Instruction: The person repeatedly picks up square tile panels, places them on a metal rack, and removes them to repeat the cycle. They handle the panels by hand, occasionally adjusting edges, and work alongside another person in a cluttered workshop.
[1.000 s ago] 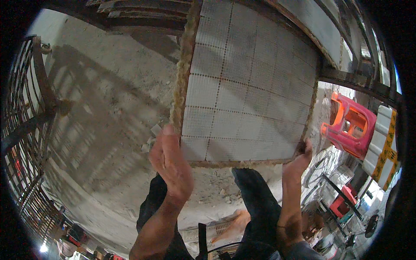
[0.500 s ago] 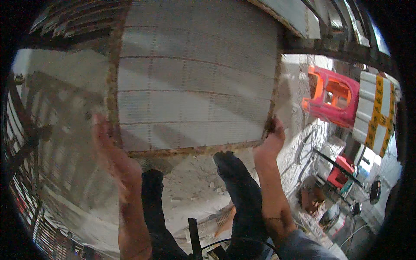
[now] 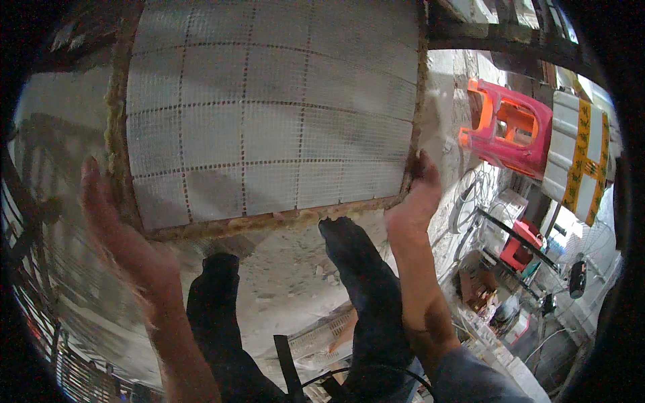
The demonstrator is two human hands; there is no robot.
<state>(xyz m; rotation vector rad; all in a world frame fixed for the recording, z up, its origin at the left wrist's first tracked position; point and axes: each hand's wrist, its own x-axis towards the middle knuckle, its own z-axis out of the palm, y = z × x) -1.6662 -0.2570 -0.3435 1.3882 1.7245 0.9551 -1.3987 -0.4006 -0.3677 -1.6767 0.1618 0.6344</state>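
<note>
A large rectangular framed panel (image 3: 272,134) fills the upper middle of the view. Its pale, mesh-like face is crossed by dark dotted grid lines, and a rough, worn brown rim runs round it. My left hand (image 3: 127,235) is at the near left corner, one digit sticking up outside the rim and the other fingers mostly hidden by the frame. At the near right corner, my right hand (image 3: 413,201) is closed about the edge, its fingertips partly out of sight. The panel is held up between both hands, above the floor and in front of my legs.
Dusty, debris-strewn floor (image 3: 282,289) lies below. On the right are a pink and orange plastic stool (image 3: 514,127), a white foam box (image 3: 568,151) with yellow tape, a red object (image 3: 521,245) and clutter with cables. Dark metal bars (image 3: 33,269) line the left.
The panel has shifted left and looks larger and slightly more tilted, its left side lower. My left hand has moved left with it; my right hand stays on the right corner.
</note>
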